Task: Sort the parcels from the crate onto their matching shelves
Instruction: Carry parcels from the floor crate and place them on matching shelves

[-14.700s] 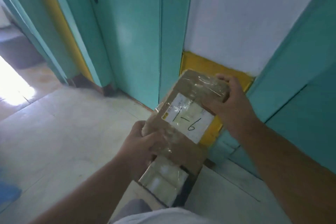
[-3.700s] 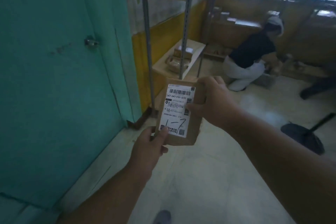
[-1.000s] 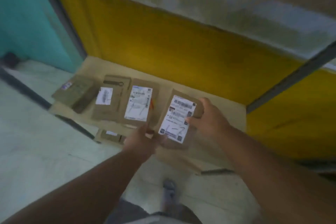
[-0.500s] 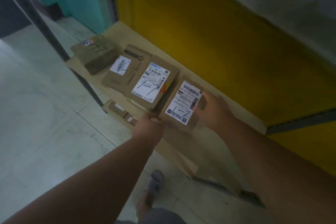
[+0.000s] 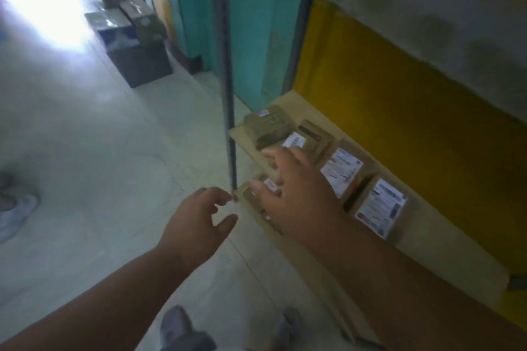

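Four parcels (image 5: 379, 206) are laid in a row on the low shelf (image 5: 445, 239), right of the post (image 5: 228, 94). Nothing is held: the right hand (image 5: 296, 196) is spread, the left hand (image 5: 199, 222) relaxed.

The small brown cardboard parcel with the white shipping label (image 5: 380, 207) that both hands held half a second ago now lies on the pale wooden shelf board (image 5: 445, 248), to the right of the right hand (image 5: 296, 194), last in the row of labelled boxes. Neither hand holds it any more. The right hand hovers with fingers spread over the boxes further left. The left hand (image 5: 196, 222), loosely curled and empty, hangs over the floor.
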A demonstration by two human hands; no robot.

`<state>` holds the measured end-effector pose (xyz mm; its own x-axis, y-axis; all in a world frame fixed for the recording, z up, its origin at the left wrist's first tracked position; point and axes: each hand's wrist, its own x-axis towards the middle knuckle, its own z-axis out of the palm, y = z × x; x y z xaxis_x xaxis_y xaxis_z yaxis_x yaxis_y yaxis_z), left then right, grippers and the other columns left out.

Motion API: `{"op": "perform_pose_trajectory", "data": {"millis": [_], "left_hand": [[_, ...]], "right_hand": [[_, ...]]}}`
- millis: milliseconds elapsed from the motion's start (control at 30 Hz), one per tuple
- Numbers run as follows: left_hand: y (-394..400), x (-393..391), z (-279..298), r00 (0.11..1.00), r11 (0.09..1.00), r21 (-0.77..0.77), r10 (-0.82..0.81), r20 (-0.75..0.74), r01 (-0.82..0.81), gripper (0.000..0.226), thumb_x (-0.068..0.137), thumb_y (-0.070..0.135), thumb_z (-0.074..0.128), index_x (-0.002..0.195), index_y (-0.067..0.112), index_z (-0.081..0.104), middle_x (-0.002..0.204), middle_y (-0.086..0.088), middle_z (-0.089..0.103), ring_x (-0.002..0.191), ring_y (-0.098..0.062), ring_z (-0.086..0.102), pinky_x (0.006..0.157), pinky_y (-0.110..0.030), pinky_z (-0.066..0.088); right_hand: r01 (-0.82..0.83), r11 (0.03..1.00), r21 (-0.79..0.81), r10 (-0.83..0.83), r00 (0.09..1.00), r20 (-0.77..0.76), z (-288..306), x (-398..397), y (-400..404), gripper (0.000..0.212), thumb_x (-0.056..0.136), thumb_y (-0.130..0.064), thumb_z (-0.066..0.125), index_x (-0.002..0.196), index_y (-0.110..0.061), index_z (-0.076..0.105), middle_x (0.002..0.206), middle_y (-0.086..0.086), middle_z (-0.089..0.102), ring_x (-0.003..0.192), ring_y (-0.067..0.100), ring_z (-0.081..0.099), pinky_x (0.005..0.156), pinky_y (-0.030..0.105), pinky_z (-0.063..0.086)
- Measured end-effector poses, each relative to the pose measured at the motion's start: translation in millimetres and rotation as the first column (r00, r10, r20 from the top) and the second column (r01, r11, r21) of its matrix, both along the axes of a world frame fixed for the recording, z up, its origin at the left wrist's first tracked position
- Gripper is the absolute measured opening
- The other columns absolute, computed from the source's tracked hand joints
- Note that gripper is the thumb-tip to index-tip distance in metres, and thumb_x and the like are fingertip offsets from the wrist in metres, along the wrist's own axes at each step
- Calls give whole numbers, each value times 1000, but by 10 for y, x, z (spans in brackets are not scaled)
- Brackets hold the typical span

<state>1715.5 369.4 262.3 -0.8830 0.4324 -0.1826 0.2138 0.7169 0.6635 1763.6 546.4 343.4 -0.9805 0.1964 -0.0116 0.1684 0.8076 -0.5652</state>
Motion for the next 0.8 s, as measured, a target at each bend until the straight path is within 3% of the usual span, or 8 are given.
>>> {"op": "perform_pose_trajectory", "data": {"millis": [167,367,633,800], "left_hand": [[-1409,-574,204,978,985,-6,171,-121,-173,30,84,33,76,109,29,62,104,11,62,86,-6,59,78,-29,51],[-2644,-1214,438,927,939,-44,328,-180,-341,32,85,35,75,113,27,62,103,12,61,86,-8,59,77,-28,48],[-3042,-2696,297,891,905,-16,415,-184,-425,36,87,39,72,120,29,60,106,13,60,88,-6,59,78,-24,47],[-3231,-3801,389,889,895,-34,436,-136,-444,38,89,39,70,123,28,59,108,11,60,91,-9,59,82,-27,50]], "right_hand": [[-155,988,11,155,979,-133,279,-807,-1244,55,92,-43,64,141,-27,47,127,-5,52,101,9,56,78,25,47],[-277,960,33,278,943,-185,501,-1711,-2290,53,90,-43,65,139,-28,49,125,-5,54,93,5,49,68,8,32],[-309,950,52,312,915,-257,483,-3345,-2781,52,89,-42,66,137,-27,50,121,-3,56,91,8,50,67,16,36],[-329,944,30,328,919,-221,527,-4560,-2952,51,90,-40,65,137,-26,49,121,-3,55,92,9,50,76,22,36]]}}
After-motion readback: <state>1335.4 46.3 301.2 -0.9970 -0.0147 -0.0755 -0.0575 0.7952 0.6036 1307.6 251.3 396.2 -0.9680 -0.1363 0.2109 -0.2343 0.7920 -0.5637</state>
